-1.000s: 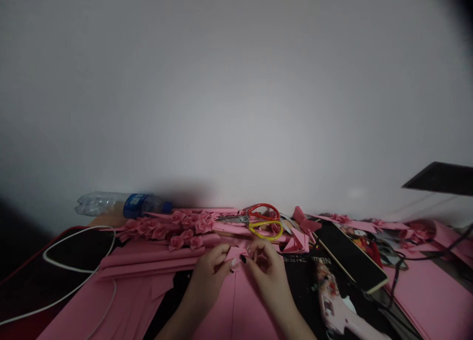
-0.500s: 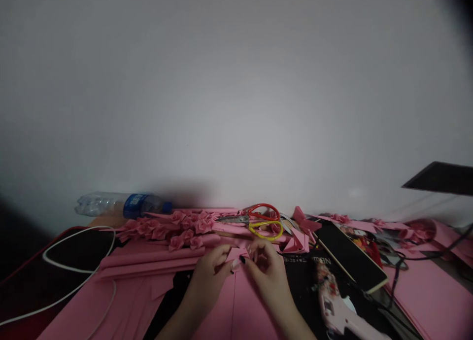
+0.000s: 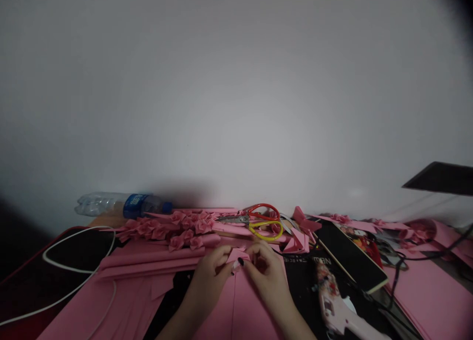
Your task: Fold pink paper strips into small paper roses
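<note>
Between my two hands is a small folded piece of pink paper [image 3: 238, 255]. My left hand [image 3: 211, 271] pinches its left side, with the thumb near the bottom. From the right, my right hand [image 3: 266, 270] grips it, the dark-nailed thumb pressed on its front. The curled fingers partly hide the paper. Beneath both hands lies a large pink sheet [image 3: 233, 313] with a crease down its middle. Just beyond them rest scissors [image 3: 254, 221] with one red and one yellow handle, on top of pink paper pieces.
Pink paper roses [image 3: 185, 229] and rolled paper [image 3: 148, 260] lie at the left. A plastic bottle [image 3: 107, 203] rests on its side by the wall. To the right are a phone [image 3: 354, 258], a glue gun [image 3: 334, 300], dark cables and pink sheets [image 3: 432, 290]. A white cable [image 3: 76, 269] loops at the left.
My right thumb has shifted slightly left and down across the folded paper, and the right fingers have curled a little. My left hand stays nearly still.
</note>
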Available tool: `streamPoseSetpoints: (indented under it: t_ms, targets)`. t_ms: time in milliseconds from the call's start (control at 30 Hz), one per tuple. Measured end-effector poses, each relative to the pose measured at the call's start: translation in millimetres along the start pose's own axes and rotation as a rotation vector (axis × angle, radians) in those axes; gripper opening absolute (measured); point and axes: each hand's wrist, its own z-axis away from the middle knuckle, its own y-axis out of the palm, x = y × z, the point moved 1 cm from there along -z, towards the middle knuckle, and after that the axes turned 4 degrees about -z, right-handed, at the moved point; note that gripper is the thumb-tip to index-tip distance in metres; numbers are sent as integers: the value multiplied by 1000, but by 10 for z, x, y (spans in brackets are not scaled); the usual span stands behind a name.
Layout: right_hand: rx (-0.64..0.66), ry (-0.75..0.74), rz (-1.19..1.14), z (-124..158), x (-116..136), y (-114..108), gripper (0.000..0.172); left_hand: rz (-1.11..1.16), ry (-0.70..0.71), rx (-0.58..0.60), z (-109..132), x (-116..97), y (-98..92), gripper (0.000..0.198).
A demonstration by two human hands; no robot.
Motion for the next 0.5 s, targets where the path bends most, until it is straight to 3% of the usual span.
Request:
streamPoseSetpoints:
  t_ms: [267, 367, 500]
  targets:
    - [47, 46, 23, -8, -7, 12, 12, -18, 41, 18, 12, 18, 7, 21]
    - [27, 118, -120, -12, -30, 12, 13, 96, -48, 44, 14, 31, 10, 27]
    - [14, 225, -297, -33, -70, -3, 18, 235, -205, -6, -2, 60, -7, 40]
